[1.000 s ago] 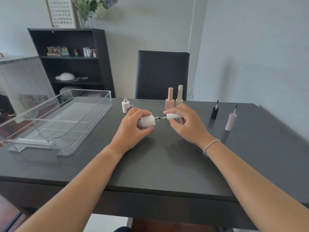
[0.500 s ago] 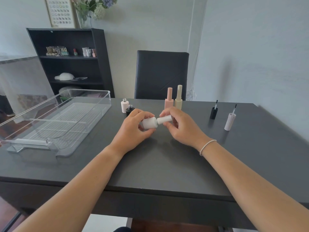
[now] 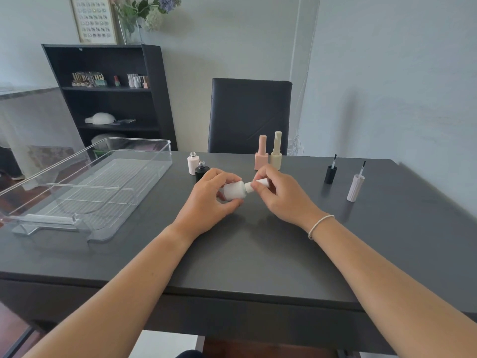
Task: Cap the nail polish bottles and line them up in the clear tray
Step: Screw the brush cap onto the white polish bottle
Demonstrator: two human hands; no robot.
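My left hand grips a white nail polish bottle, held on its side above the dark table. My right hand pinches its white cap, which sits against the bottle's neck. An uncapped pale pink bottle and an uncapped black bottle stand just behind my left hand. A capped pink bottle and a capped cream bottle stand behind my right hand. A black cap and a ribbed white cap stand brush-up at the right. The clear tray lies at the left with nothing in it.
A black chair stands behind the table's far edge. A black shelf unit with small bottles stands against the wall at the back left. A wall runs close along the table's right side.
The brush has gone into the white bottle and the cap now sits against its neck. My hands have come closer together.
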